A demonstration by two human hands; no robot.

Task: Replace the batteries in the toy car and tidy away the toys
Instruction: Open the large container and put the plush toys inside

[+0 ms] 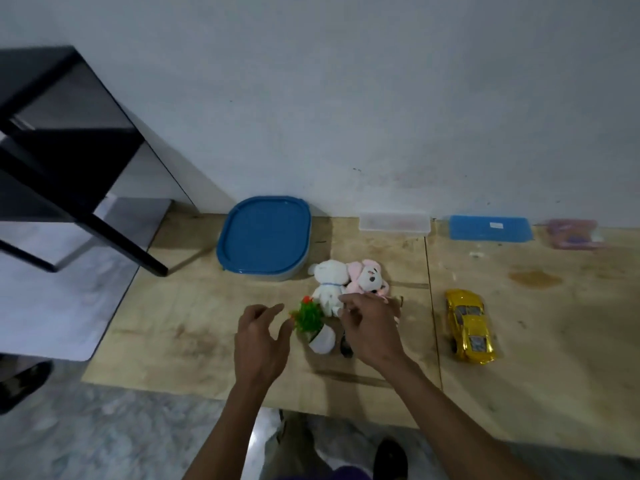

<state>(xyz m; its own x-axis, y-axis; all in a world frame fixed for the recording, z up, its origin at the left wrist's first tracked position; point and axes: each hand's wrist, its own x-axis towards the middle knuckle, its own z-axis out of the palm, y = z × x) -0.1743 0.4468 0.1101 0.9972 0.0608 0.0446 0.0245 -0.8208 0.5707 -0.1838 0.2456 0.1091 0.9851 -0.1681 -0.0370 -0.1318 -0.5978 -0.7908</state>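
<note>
- I see my left hand (261,336) hovering just left of the small potted plant (313,323), fingers loosely spread, grasping nothing.
- My right hand (372,327) reaches over the white plush (329,284) and pink plush (367,278); its fingers curl near the white plush, but I cannot tell whether they grip it.
- The gold toy car (469,325) sits alone on the tabletop (180,323), well right of both hands.
- A blue-lidded container (263,235) stands by the wall behind the plushes.

Bare wooden board (194,341) left of the small potted green plant (311,323); clear gap through to the shiny gold toy car (469,325). Behind, white plush bear (329,282) and lidded blue plastic tub (265,233) blocking.
</note>
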